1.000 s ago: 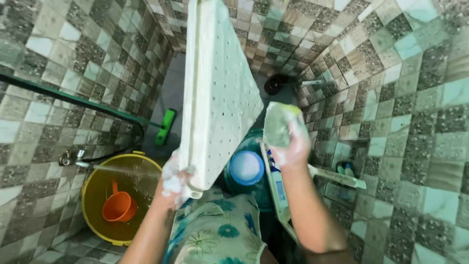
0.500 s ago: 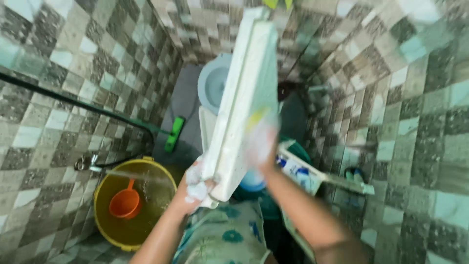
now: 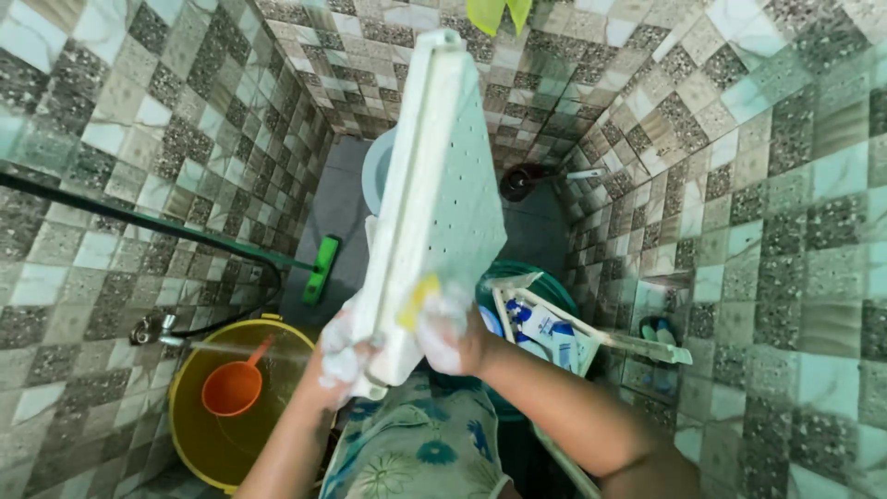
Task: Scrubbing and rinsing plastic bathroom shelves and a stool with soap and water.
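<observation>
The soapy left hand (image 3: 344, 356) grips the lower end of a white perforated panel (image 3: 442, 199), fingers curled around its edge. The right hand (image 3: 447, 334) presses a yellow sponge (image 3: 418, 300) against the panel, held upright above a yellow bucket (image 3: 208, 439) holding an orange scoop (image 3: 231, 386).

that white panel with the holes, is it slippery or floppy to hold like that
Probably slippery: the left hand and right hand are covered in soap foam where they grip the white panel. It looks stiff, standing straight from its lower end. Likely light, being thin and perforated.
</observation>
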